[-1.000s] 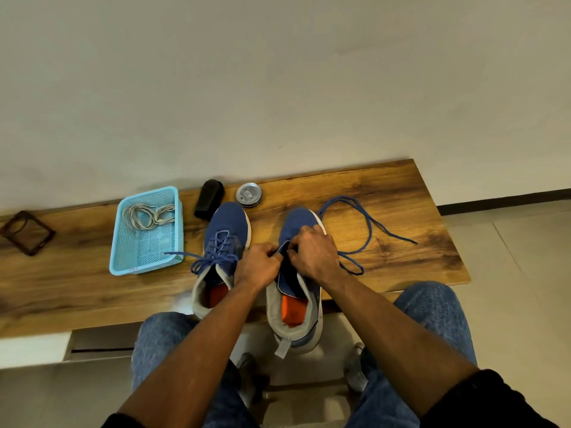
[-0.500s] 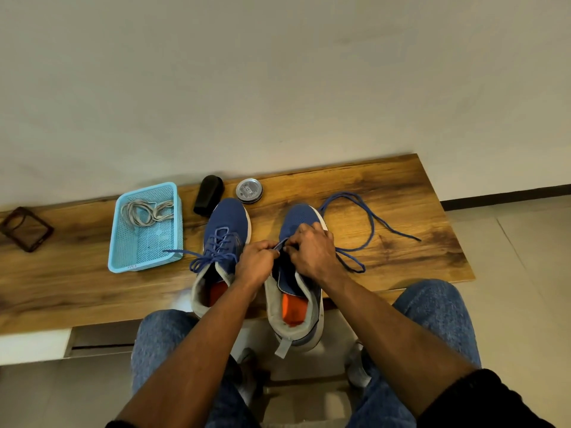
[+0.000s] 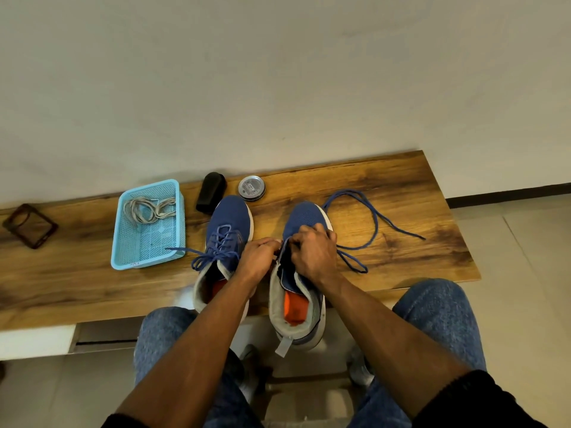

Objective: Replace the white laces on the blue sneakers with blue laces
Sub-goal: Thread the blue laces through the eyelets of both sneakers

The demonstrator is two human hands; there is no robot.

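Observation:
Two blue sneakers stand side by side on the wooden bench, toes toward the wall. The left sneaker is laced with a blue lace. Over the eyelets of the right sneaker both hands meet: my left hand pinches the shoe's edge, and my right hand pinches the blue lace near the front eyelets. The rest of that lace loops loose on the bench to the right. The white laces lie coiled in the light blue basket.
A black oblong object and a round silver tin stand behind the left sneaker. A dark square frame lies at the bench's far left. My knees in jeans sit close under the bench's front edge.
Both hands have shifted slightly toward the toe of the right sneaker, still working the lace. The camera has tilted a little, so the bench sits higher in view.

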